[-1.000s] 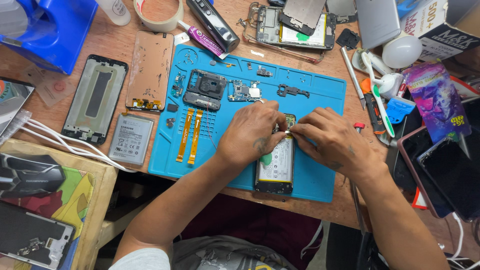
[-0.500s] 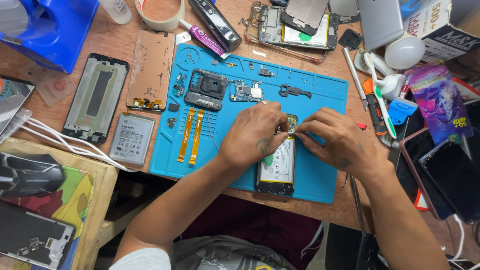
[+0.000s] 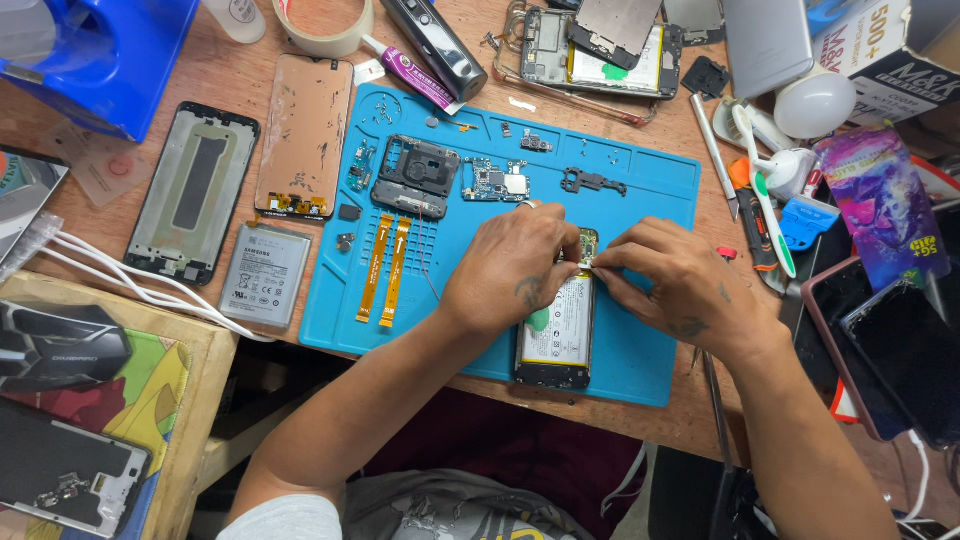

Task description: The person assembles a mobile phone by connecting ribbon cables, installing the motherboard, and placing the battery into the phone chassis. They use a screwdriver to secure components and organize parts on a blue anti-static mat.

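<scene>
Phone (image 3: pixel 556 330) sits opened up on the blue mat (image 3: pixel 640 200), long axis running 12 to 6, bottom end toward me at the desk (image 3: pixel 300 40) edge. Both my hands meet at its 12 o'clock end. Left hand (image 3: pixel 510 268) lies over the top left corner, fingers curled down on it. Right hand (image 3: pixel 672 283) comes in from 3 o'clock, fingertips pinched together on something tiny, can't tell what. White battery label showing, green tab near the left edge.

Mat (image 3: pixel 640 375) bare below phone (image 3: pixel 556 330) — parts crowd above.
</scene>
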